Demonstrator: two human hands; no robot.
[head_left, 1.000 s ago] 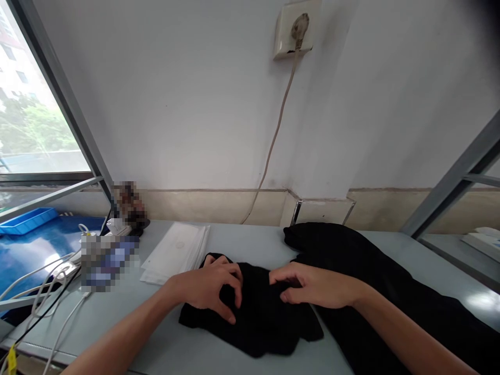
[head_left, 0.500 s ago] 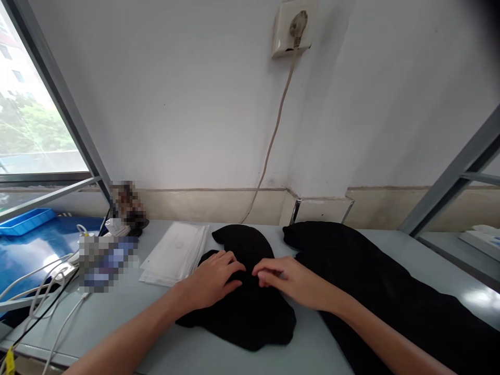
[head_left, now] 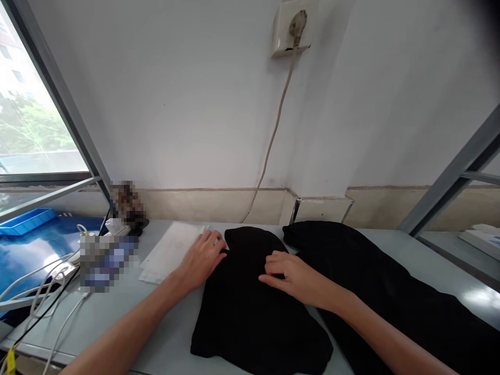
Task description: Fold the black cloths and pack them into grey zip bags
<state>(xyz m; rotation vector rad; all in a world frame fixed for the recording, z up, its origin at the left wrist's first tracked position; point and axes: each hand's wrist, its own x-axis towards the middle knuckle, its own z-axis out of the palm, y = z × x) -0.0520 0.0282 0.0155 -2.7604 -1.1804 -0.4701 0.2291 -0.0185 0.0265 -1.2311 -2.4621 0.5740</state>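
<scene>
A black cloth piece (head_left: 253, 312), perhaps a garment, lies spread on the grey table in front of me. My left hand (head_left: 203, 258) is at its upper left edge, beside a notch in the outline. The fingers there are bent and a little apart, with the tips at the cloth's edge. Over the upper right part of the same piece is my right hand (head_left: 289, 273), its fingers loosely curved and its thumb held apart from them. No fold of cloth shows between those fingers. A second, longer black cloth (head_left: 371, 276) lies to the right, partly behind my right forearm.
Flat white translucent packets (head_left: 167, 255) lie left of the cloth. Farther left are white cables (head_left: 50, 291), a power strip (head_left: 70, 268) and a blue tray (head_left: 27, 221). A socket with a plug (head_left: 297, 28) is on the wall; metal frame bars (head_left: 449, 172) rise at both sides.
The nearer black cloth has opened out and now reaches farther towards me and to the right. My left hand has moved up and left to its edge; my right hand has moved slightly right.
</scene>
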